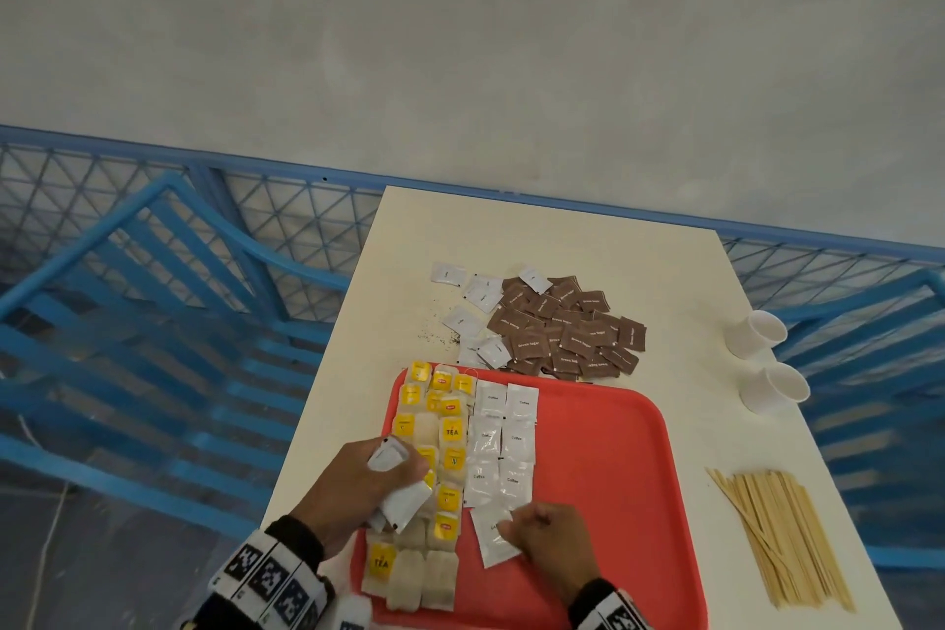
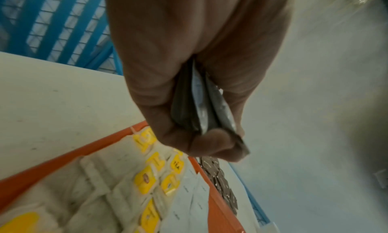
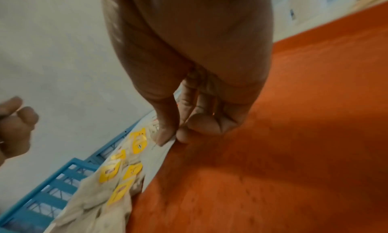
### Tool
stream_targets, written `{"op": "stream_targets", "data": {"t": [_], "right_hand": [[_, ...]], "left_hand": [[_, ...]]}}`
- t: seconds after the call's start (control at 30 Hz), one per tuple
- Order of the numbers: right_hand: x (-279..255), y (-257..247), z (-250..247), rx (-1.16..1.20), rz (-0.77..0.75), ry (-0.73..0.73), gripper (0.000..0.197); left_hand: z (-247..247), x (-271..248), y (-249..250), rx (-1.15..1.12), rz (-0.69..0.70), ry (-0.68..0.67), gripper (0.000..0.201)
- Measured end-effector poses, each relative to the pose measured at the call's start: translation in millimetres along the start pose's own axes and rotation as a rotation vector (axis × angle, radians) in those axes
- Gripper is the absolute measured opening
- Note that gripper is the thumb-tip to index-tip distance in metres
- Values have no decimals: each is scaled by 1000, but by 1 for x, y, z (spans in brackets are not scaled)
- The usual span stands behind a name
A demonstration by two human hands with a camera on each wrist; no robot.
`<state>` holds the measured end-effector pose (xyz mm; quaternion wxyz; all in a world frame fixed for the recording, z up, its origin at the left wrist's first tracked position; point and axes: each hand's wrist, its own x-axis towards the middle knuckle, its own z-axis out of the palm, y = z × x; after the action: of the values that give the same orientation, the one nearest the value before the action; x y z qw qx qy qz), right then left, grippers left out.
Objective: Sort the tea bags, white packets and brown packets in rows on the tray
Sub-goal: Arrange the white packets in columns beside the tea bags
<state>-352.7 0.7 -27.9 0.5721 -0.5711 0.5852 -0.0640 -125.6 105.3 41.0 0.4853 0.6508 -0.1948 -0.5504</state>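
A red tray (image 1: pixel 603 466) lies on the cream table. Tea bags (image 1: pixel 440 430) with yellow tags fill its left columns. White packets (image 1: pixel 503 445) form two columns beside them. My left hand (image 1: pixel 368 486) hovers over the tea bags and grips a small stack of white packets (image 1: pixel 404 501), seen edge-on as packets (image 2: pixel 201 107) in the left wrist view. My right hand (image 1: pixel 549 535) pinches the edge of one white packet (image 1: pixel 491 537) lying at the near end of the white columns; thumb and forefinger meet on the packet (image 3: pixel 168 142). Brown packets (image 1: pixel 567 327) lie heaped beyond the tray, with loose white packets (image 1: pixel 478 307) beside them.
Two white paper cups (image 1: pixel 757 333) lie on their sides at the table's right edge. A bundle of wooden stirrers (image 1: pixel 787 537) lies right of the tray. Blue railings (image 1: pixel 153 297) surround the table. The right half of the tray is bare.
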Motion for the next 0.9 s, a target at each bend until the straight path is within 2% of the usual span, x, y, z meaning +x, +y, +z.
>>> {"op": "stream_targets", "data": {"t": [0.17,0.5,0.9], "right_hand": [[7,10,21,-43,48,98,21],[1,7,31,-299,-36,236,29],[-5,7,39,-366,-54,223,27]], "left_hand": [[-8,-5,-11,-52,-56,-6,38],[-17,-5,-16,-24,-81,-28,18],[-16,-2,-17,-61,-110,-54,23]]}}
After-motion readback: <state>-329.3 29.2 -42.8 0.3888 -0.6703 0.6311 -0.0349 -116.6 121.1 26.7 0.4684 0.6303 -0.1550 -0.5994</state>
